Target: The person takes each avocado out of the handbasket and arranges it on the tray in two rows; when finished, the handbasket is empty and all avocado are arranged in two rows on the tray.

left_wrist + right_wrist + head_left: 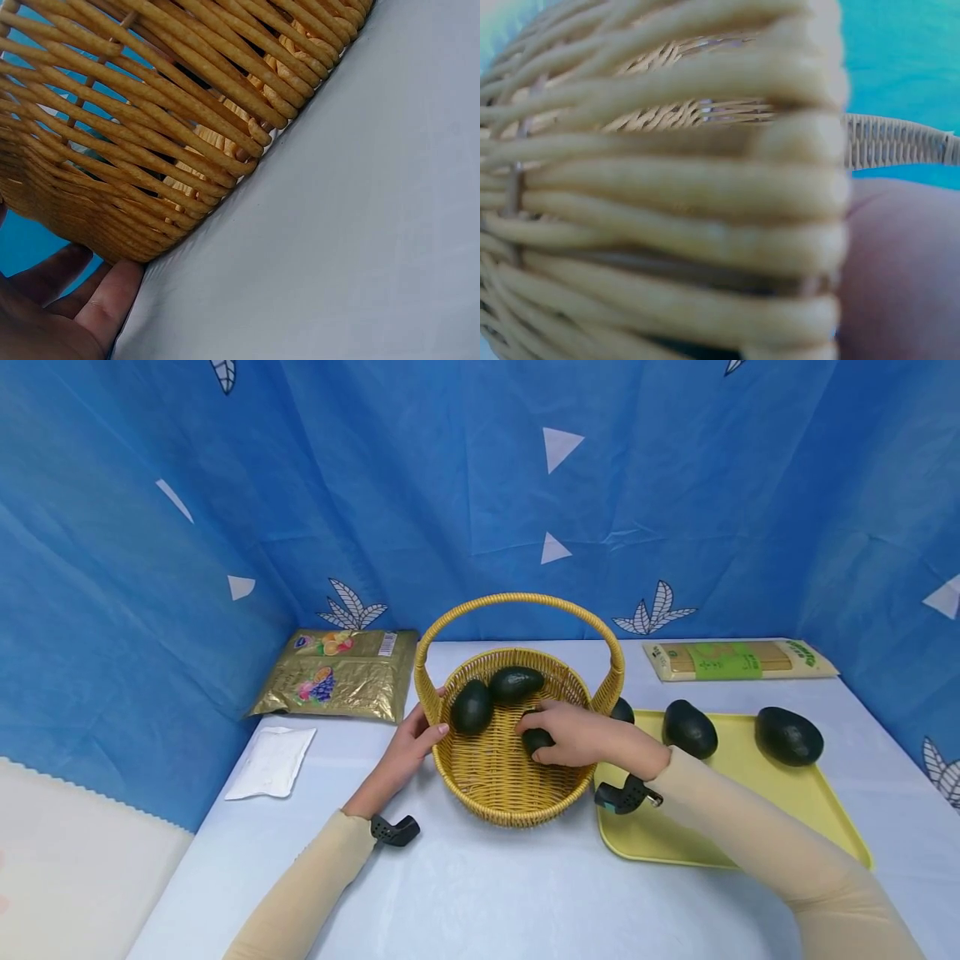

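Observation:
In the head view, a yellow wicker basket [495, 785] with a tall arched handle stands mid-table. Two dark green avocados [472, 707] lie inside it, against its left and back walls. My right hand [573, 732] reaches over the right rim and grips a third avocado [537, 740] low in the basket, covering part of it. At the basket's left side, my left hand [405, 747] holds the wall by the handle's base, thumb at the rim. The left wrist view shows its fingers [112, 300] against the woven outside. Weave fills the right wrist view, hiding the right fingers.
Right of the basket, a yellow tray [720, 793] carries more avocados [789, 736], partly behind my right forearm. A packet of dry noodles [738, 660] lies behind it. On the left are a gold foil bag [341, 677] and a small white packet [270, 762]. Blue curtain surrounds the table.

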Action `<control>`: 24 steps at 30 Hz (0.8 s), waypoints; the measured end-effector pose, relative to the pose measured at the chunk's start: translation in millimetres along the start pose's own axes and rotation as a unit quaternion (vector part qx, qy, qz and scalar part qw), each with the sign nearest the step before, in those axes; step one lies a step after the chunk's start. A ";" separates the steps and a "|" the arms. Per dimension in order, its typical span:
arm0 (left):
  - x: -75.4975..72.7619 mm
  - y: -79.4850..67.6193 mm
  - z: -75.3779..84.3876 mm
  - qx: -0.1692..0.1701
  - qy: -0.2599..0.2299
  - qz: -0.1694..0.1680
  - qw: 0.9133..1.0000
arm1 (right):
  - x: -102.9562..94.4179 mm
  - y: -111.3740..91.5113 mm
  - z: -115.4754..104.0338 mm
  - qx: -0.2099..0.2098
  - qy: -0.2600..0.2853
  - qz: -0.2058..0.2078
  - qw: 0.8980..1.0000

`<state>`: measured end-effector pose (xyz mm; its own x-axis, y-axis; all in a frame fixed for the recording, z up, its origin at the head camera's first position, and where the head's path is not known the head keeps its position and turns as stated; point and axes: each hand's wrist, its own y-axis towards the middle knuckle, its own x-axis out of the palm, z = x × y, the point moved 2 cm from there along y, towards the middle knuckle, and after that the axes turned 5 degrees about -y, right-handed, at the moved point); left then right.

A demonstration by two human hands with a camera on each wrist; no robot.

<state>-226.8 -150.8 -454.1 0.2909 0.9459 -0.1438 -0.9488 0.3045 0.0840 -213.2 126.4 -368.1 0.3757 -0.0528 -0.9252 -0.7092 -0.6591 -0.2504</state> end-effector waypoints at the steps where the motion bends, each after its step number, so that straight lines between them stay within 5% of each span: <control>1: -0.1 0.1 -0.2 -0.001 0.000 0.000 1.000 | 0.4 -0.1 0.3 -0.002 0.003 -0.002 1.000; 24: -0.2 0.2 0.2 -0.011 -0.001 -0.004 1.000 | 11.3 -7.6 4.5 -0.057 0.069 0.071 0.993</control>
<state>-227.1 -150.9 -453.8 0.2978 0.9440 -0.1420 -0.9493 0.3086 0.0606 -206.3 134.2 -378.0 0.3611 -0.2479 -0.8990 -0.6914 -0.7180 -0.0798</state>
